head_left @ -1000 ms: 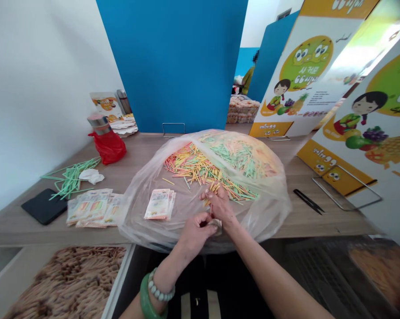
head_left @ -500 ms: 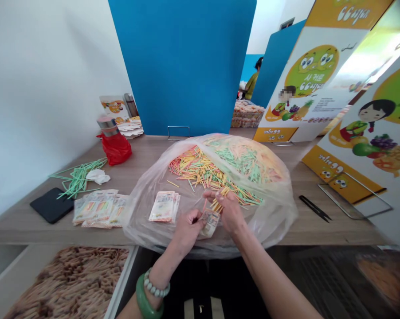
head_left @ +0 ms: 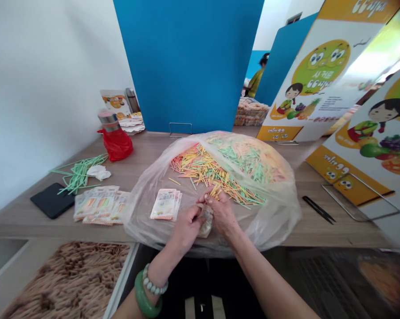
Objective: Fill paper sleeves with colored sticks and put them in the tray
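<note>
My left hand [head_left: 188,225] pinches the edge of a small clear printed packet [head_left: 205,221] above the near side of the big plastic bag. Closed round a bunch of short yellow candy sticks [head_left: 216,192], my right hand [head_left: 222,212] meets the packet's upper end, its fingertips close to the left ones. Whether any stick is inside the packet I cannot tell. Behind the hands, a heap of red, yellow and green sticks [head_left: 203,166] lies in the large clear plastic bag [head_left: 147,177]. Left of my hands rests a stack of flat printed packets [head_left: 165,204].
Several filled packets [head_left: 98,204] lie left, near a black tablet-like slab [head_left: 52,200], long green sticks [head_left: 80,173] and a crumpled tissue [head_left: 99,173]. Black tweezers [head_left: 319,209] lie right. A drawer of brown packed pieces [head_left: 70,279] stands below left. A person [head_left: 256,80] is far behind.
My right hand has come in towards the left, bringing the sticks to the packet's upper end. The fingertips of both hands are closer together. The view has shifted slightly.
</note>
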Motion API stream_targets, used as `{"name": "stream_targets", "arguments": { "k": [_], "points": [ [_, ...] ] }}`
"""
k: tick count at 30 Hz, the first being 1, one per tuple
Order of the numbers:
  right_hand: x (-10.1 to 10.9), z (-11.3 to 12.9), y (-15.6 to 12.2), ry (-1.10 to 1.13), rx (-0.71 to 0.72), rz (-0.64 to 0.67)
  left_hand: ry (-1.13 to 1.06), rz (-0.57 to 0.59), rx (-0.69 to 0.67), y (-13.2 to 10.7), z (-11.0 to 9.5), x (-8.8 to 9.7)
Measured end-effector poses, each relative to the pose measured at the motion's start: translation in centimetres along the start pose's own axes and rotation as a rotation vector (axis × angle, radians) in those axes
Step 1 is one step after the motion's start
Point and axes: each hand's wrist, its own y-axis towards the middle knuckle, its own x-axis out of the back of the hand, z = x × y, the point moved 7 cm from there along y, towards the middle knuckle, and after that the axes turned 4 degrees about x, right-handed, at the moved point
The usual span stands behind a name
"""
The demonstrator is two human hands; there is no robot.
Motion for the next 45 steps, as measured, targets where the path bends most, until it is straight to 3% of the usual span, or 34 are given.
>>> {"name": "stream_targets", "arguments": {
  "k": [4,8,15,24,27,32,35,38,42,45],
  "points": [
    [1.8,-0.8,0.8,-0.359,0.049,0.009,-0.007,-0.009,-0.002,-0.7,0.4,1.8],
    [2.7,-2.1,0.7,-0.544,0.023,0.056,0.058,0.019,-0.143,-0.9,-1.2,1.8],
    [2.2,-1.6,0.1,-0.5,0.05,0.108,0.295,0.155,-0.493,0.2,-4.2,-1.4],
    [1.9,-1.7,-0.1,-0.409,0.009,0.108,0.422,0.098,-0.634,-0.9,-4.6,-2.1],
    [1.4,-1.3,-0.2,-0.411,0.024,0.14,0.509,0.148,-0.682,-1.0,-4.5,-3.0],
    [1.1,-0.5,-0.2,-0.382,0.028,0.172,0.436,0.148,-0.57,-0.5,-4.4,-2.5],
    [1.6,-0.4,-0.1,-0.381,0.022,0.126,0.229,0.022,-0.376,0.2,-3.6,-0.2],
    [2.3,-0.6,0.2,-0.447,0.015,0.06,-0.045,-0.055,-0.134,0.6,-1.5,1.5],
    [2.5,-1.0,0.5,-0.496,0.001,0.072,-0.418,0.007,0.066,0.6,0.4,1.1],
    [2.9,-0.6,0.2,-0.459,-0.021,0.052,-0.525,0.015,0.112,0.4,0.6,0.8]
  ]
}}
